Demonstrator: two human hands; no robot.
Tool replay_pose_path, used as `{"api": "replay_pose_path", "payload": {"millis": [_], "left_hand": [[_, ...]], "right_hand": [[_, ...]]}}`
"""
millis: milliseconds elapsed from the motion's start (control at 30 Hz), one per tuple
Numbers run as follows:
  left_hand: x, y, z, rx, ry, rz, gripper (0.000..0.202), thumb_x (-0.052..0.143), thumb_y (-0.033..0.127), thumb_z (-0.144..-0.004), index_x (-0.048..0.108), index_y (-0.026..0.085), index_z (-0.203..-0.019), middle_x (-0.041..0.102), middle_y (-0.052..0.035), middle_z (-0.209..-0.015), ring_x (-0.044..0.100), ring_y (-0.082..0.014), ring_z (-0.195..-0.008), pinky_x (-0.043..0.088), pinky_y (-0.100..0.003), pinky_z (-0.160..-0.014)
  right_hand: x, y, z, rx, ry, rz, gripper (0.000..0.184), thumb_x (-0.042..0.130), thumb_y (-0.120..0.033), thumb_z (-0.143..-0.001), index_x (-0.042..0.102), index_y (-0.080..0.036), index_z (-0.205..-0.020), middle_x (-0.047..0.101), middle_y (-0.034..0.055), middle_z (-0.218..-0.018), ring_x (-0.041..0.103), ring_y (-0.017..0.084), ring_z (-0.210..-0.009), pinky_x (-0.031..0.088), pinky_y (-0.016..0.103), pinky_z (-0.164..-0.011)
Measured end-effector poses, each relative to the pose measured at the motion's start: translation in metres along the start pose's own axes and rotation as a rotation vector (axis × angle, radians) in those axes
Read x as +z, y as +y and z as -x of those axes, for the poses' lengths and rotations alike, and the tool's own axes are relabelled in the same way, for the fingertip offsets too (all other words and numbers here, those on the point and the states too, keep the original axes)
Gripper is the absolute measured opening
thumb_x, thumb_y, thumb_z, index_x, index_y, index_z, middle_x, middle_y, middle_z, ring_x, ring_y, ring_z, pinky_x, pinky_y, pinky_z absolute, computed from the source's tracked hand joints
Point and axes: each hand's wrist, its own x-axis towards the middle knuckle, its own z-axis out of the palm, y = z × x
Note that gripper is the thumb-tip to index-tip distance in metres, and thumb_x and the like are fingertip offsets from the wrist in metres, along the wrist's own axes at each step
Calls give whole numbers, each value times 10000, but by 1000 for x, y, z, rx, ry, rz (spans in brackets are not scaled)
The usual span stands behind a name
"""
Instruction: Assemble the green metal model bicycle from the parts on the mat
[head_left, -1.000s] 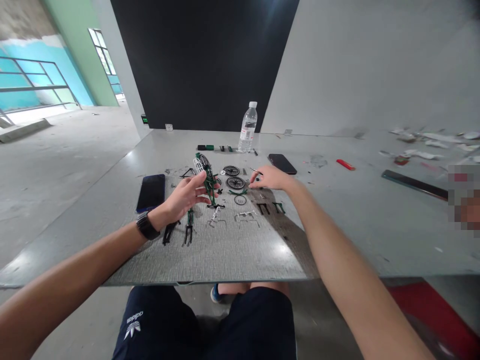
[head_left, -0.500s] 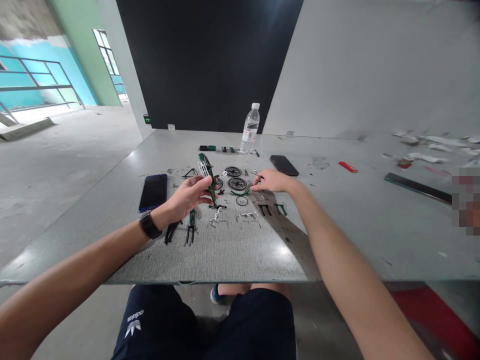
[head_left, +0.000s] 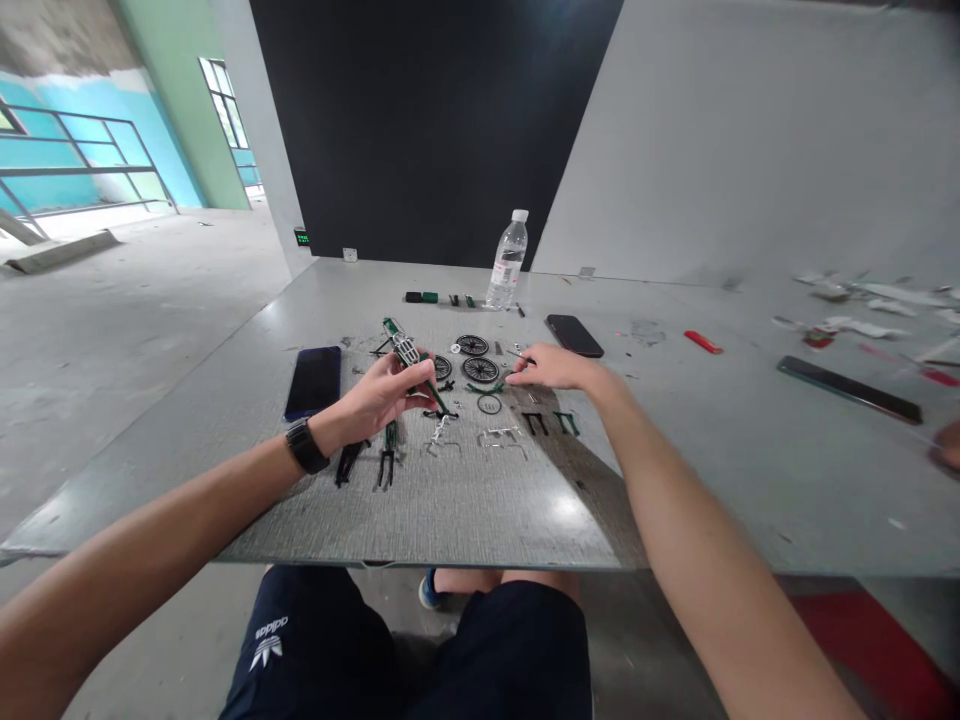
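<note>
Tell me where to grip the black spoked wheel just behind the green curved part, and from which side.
I'd come from above and pinch the black spoked wheel across its left and right rim edges. It lies flat, with another wheel close behind and the green curved part close in front. Its spokes look thin, so the rim seems safer.

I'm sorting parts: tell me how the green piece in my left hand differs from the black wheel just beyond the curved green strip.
The green piece is long, narrow and partly silvery; the wheel is round and black. The piece slants in the left hand; the wheel lies flat on the table. Both look like miniature bicycle parts.
</note>
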Motion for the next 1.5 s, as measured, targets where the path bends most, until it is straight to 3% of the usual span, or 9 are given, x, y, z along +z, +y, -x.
{"api": "replay_pose_path", "payload": {"millis": [333,500,633,900,1100,1267,1500], "left_hand": [[0,-1,1,3,10,11,388,834,429,-782,608,164,-955,616,-26,-842,627,-171,-786,550,-390,-775],[-1,-1,1,-1,10,23,428,864,446,-748,595,166,-928,615,-17,-868,640,-165,-806,570,-398,-816],[-2,-1,0,-13,34,30,368,844,391,-787,589,162,-923,627,-17,-885,646,-157,-817,576,-387,-813],[-4,-3,-3,-19,69,14,327,812,388,-820,608,152,-918,662,-39,-838,658,-161,-791,578,-365,-781],[-4,-3,-4,-2,117,5,347,829,398,-799,610,155,-917,654,-26,-819,643,-146,-763,586,-347,-755],[-5,-1,-5,-4,152,-6,341,834,387,-791,603,160,-898,657,-19,-806,642,-132,-718,571,-319,-710],[-3,1,-5,42,177,-8,380,874,394,-737,622,150,-883,637,-2,-785,604,-106,-658,550,-282,-638]], "right_hand": [[-2,-6,4,7,-6,29,310,665,-504,-805,636,-215,-700,555,11,-622,419,152,-564,294,349,-576],[-10,-13,14,-76,139,-16,306,642,-507,-848,630,-213,-762,609,29,-675,466,162,-580,326,355,-591],[-12,-31,23,-177,209,-235,342,571,-529,-925,628,-201,-849,696,60,-780,476,138,-577,338,345,-581],[10,-68,21,-383,143,-583,340,589,-496,-956,688,-186,-1053,764,107,-1087,420,83,-547,286,307,-481],[21,-86,23,-472,199,-697,431,591,-535,-964,681,-204,-1226,761,73,-1108,261,45,-480,221,282,-421],[31,-95,24,-500,281,-782,426,611,-530,-958,616,-202,-1229,770,74,-1027,315,57,-483,270,273,-426],[39,-107,25,-555,343,-744,382,609,-499,-964,695,-197,-1181,762,82,-1053,421,69,-536,288,270,-452]]}}
